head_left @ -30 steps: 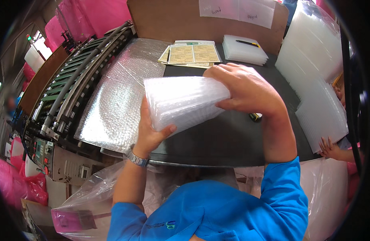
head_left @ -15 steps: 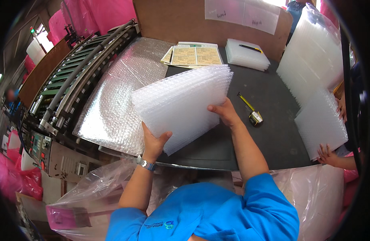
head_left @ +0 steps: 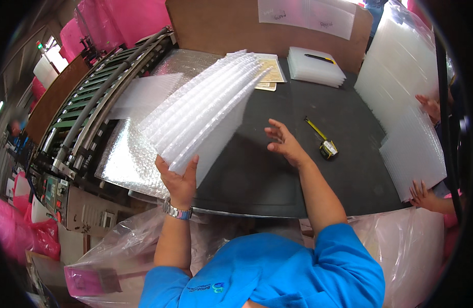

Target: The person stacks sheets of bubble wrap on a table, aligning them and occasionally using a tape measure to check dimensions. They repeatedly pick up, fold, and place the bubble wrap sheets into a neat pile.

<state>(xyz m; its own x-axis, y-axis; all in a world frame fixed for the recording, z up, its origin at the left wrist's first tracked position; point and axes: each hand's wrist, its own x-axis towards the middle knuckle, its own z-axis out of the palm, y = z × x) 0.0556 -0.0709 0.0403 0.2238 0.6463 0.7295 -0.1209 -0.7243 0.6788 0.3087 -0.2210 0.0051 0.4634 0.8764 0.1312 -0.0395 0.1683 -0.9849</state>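
Observation:
My left hand (head_left: 179, 178) grips the near corner of a fanned stack of clear bubble-wrap sheets (head_left: 205, 110), held tilted above the black table (head_left: 277, 169). My right hand (head_left: 283, 141) hovers just to the right of the stack, fingers spread, holding nothing. A wristwatch sits on my left wrist.
A yellow tape measure (head_left: 326, 146) lies on the table right of my right hand. A roller conveyor (head_left: 92, 110) runs along the left. Another person's hands (head_left: 426, 149) hold tall bubble-wrap stacks (head_left: 406, 87) at the right. A white sheet pile (head_left: 314, 66), papers and cardboard wall stand behind.
My right hand let go of the stack and drew back to the right. The stack, now held by my left hand alone, has risen, tilted and fanned out.

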